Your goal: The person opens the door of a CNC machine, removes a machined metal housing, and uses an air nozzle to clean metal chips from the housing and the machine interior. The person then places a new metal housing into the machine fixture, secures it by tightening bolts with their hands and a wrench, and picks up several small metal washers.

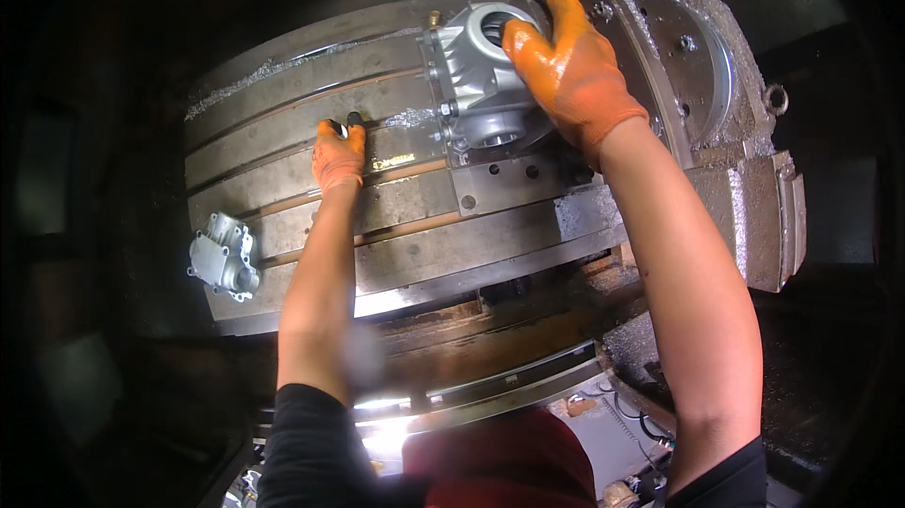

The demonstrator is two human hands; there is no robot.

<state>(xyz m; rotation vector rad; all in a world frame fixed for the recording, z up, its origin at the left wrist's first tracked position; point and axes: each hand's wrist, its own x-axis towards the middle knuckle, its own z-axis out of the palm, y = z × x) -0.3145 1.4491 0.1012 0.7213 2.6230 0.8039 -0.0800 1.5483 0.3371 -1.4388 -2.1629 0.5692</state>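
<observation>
A silvery cast metal housing [476, 65] with a round bore sits on a flat steel fixture plate [504, 183] at the right part of a slotted machine table [396, 211]. My right hand [570, 60], in an orange glove with dark fingertips, grips the housing's top right side. One digit reaches to the bore, another stretches past the far edge. Over the table's middle, left of the housing, is my left hand [339, 155], gloved alike. Its fingers are curled together, with a small pale spot between the tips that I cannot make out.
A second, smaller silvery casting [224, 258] lies at the table's near left corner. Metal chips [250, 74] line the far slot. A large round steel machine part [693, 65] with an eye bolt [776, 99] stands at the right. A rail [518, 385] runs along the near side.
</observation>
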